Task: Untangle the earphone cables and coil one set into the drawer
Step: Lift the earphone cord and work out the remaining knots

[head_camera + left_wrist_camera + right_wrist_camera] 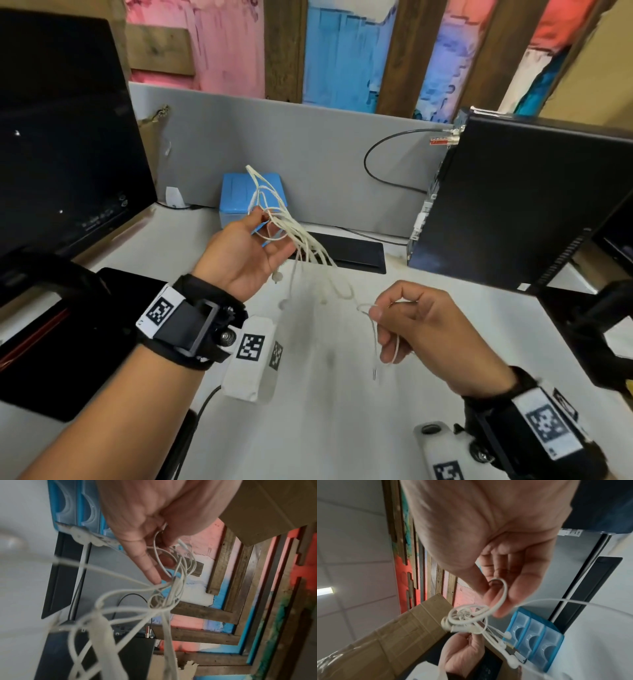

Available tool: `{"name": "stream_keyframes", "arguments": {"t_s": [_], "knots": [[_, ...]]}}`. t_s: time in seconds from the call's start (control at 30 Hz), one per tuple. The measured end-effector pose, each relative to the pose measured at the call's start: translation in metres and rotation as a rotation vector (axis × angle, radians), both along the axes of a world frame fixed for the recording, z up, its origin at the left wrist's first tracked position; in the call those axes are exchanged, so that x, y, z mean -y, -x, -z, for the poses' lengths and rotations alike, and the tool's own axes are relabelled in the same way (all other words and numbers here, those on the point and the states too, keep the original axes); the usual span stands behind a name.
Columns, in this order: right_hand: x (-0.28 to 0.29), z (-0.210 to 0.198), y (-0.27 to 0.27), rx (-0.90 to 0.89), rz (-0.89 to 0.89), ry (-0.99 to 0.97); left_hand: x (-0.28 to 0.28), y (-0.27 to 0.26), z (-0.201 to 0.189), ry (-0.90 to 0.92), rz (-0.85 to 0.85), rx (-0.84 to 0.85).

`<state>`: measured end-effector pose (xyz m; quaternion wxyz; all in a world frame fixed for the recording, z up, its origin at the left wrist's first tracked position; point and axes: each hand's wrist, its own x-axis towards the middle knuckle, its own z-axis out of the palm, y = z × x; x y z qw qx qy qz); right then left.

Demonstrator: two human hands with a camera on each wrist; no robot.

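A tangle of white earphone cables (301,240) hangs in the air above the white desk (325,394). My left hand (250,250), palm up, holds the looped bunch near its fingertips; in the left wrist view the cables (171,588) run between thumb and fingers. My right hand (407,322), lower and to the right, pinches one cable end (371,310) between thumb and forefinger, with the plug (374,373) dangling below. In the right wrist view the pinched loop (501,596) curls by the fingertips. An earbud (277,277) dangles under the left hand. A blue drawer box (251,198) stands behind.
A dark monitor (65,144) stands at the left, a black computer tower (513,205) at the right. A black slab (352,253) lies by the grey partition (291,144). A dark pad (78,342) covers the desk's left side.
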<state>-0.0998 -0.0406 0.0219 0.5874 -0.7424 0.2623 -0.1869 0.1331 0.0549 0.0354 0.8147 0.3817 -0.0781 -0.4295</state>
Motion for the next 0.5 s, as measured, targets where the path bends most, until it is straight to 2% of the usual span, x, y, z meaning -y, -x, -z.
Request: {"name": "stream_keyframes", "arguments": {"t_s": [0.17, 0.37, 0.5], "knots": [[-0.005, 0.010, -0.001, -0.035, -0.025, 0.016, -0.001, 0.001, -0.003, 0.043, 0.019, -0.199], [-0.013, 0.021, -0.007, -0.044, -0.013, -0.001, -0.008, 0.004, -0.005, 0.087, 0.027, -0.249], [-0.012, 0.031, -0.016, -0.016, 0.124, 0.178, -0.005, 0.001, 0.001, 0.097, -0.011, -0.291]]}}
